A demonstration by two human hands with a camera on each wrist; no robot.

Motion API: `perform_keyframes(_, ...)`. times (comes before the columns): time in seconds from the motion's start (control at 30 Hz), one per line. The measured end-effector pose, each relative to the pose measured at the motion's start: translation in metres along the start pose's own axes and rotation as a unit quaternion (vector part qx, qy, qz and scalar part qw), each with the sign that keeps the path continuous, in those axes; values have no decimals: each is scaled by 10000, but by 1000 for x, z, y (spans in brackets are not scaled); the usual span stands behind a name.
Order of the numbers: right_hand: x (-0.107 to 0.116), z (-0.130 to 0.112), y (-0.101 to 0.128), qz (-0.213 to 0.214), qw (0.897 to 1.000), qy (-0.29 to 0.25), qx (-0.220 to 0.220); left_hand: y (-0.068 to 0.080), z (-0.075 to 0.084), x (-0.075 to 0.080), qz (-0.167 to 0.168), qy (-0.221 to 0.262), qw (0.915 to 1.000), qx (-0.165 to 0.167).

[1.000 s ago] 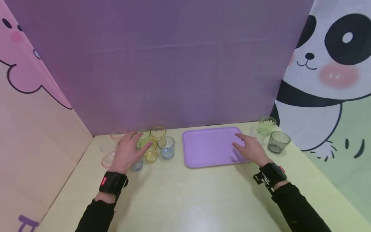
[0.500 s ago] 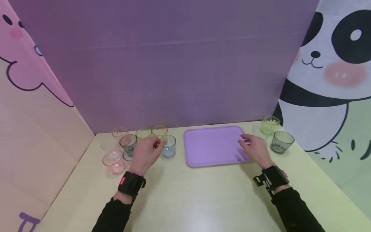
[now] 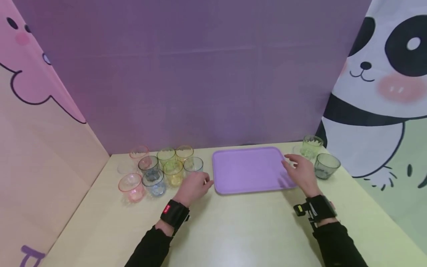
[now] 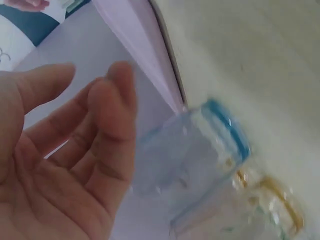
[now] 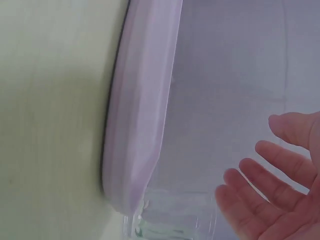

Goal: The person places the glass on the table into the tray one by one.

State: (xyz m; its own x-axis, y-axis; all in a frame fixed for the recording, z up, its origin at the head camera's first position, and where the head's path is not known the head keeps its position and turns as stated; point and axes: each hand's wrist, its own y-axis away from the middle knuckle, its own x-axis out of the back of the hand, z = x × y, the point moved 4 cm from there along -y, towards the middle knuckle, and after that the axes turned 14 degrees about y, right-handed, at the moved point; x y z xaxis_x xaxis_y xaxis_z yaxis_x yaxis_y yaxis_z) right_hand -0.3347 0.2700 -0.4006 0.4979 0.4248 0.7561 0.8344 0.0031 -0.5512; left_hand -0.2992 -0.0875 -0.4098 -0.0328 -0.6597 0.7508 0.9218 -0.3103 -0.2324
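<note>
My left hand (image 3: 193, 187) hovers in front of the glasses, between them and the purple tray (image 3: 250, 170), its fingers loosely curled with nothing in them. A light blue glass (image 3: 193, 163) stands just behind it, and a yellow glass (image 3: 172, 174) is to that glass's left. In the left wrist view the blue glass (image 4: 192, 150) shows beside the fingers. My right hand (image 3: 301, 174) is at the tray's right edge, fingers spread and slightly bent, holding nothing. The right wrist view shows the tray's raised rim (image 5: 142, 100) and a clear glass (image 5: 175, 215) near the fingertips.
More glasses crowd the table's left side, among them a pink one (image 3: 131, 187), a dark-rimmed blue one (image 3: 154, 182) and a green one (image 3: 166, 155). To the right stand a grey glass (image 3: 327, 166) and a green glass (image 3: 311, 147). A purple backdrop (image 3: 207, 81) rises behind.
My left hand has moved right and toward me, from over the glasses to beside the tray, uncovering the yellow and dark-rimmed blue glasses. My right hand has shifted slightly right.
</note>
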Motion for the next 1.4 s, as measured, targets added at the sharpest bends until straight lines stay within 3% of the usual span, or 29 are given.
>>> perform_keyframes(0.2,9,8,2,181,9996,122,-188,-3,-3,-22,-416,-25,9988,273)
perform_keyframes(0.3,18,14,1,488,9976,146,-477,-5,-5,-30,-517,7,9977,432)
perform_keyframes(0.47,40,29,-1,1473,9818,261,-1172,-8,-7,-35,-341,-47,9985,425)
perform_keyframes(0.57,51,42,0,1783,9730,282,-1442,-9,-6,-37,-242,-159,9988,388)
perform_keyframes(0.67,56,56,3,1444,9730,273,-1780,-12,-6,-39,-205,-275,9986,404)
perform_keyframes(0.77,56,69,7,711,9722,344,-2206,-14,-5,-41,-202,-397,9980,442)
perform_keyframes(1.0,48,89,12,-560,9593,411,-2736,-17,-7,-43,-277,-416,9972,557)
perform_keyframes(1.13,44,96,13,-880,9535,256,-2870,-19,-7,-43,-296,-296,9970,648)
perform_keyframes(1.4,36,109,14,-1024,9404,-234,-3235,-18,-6,-43,-327,-166,9968,704)
